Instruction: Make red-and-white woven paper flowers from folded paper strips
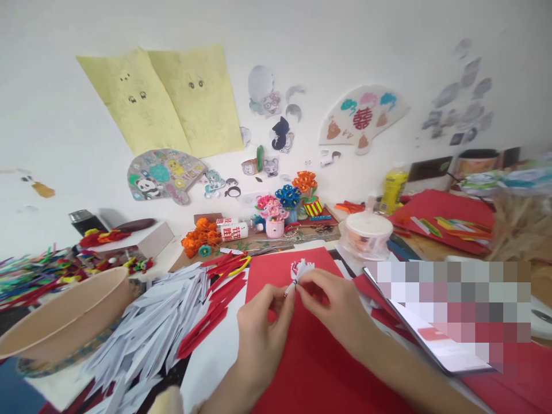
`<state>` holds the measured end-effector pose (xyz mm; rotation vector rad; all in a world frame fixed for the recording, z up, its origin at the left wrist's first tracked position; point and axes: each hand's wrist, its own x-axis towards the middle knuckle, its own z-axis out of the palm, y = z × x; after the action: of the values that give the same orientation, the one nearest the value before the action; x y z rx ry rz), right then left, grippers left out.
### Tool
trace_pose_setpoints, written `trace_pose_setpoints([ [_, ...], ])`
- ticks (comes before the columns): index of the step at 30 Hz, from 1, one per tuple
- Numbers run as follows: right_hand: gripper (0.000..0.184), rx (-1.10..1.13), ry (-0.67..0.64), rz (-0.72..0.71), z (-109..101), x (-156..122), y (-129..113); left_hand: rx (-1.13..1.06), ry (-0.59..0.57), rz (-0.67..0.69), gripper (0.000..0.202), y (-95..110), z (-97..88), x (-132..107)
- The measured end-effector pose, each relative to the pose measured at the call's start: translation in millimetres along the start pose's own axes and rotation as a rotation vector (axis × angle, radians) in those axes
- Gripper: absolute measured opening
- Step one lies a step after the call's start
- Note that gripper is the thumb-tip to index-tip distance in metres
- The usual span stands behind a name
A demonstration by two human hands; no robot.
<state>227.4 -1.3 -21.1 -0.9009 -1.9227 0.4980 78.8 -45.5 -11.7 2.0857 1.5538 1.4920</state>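
Between my two hands is a small white and red paper flower [302, 269], its ruffled head up and its narrow stem end pointing down to the left. My left hand [265, 322] pinches the stem end between thumb and forefinger. Fingers of my right hand [334, 296] are closed on the base of the flower head, close to the left fingertips. Whether a thread or wire is wound there is too small to tell. Beneath both hands lies a red sheet [276, 259] of paper or card.
Left of the sheet are folded white paper strips [155, 322], red strips [215, 316] and a beige bowl [64, 310]. A tablet or phone [435, 333] rests at the right. Behind stand a round white-lidded container [368, 230] and a yellow bottle [393, 188]. Craft flowers [287, 197] line the wall.
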Motion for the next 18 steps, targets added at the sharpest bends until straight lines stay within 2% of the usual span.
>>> trace_pose_setpoints([
  [6,0.010,-0.003,-0.062,0.031,-2.6,2.3,3.7,0.107,-0.058,0.120,0.012,-4.7,-1.9,-1.6],
  [12,0.014,0.044,-0.201,0.021,-6.6,1.9,1.8,0.180,-0.117,0.176,0.017,-8.8,-3.4,-0.4],
  [18,0.018,0.092,-0.158,0.018,-3.5,2.8,1.4,0.161,-0.127,0.209,0.018,-7.3,-2.4,-1.2],
])
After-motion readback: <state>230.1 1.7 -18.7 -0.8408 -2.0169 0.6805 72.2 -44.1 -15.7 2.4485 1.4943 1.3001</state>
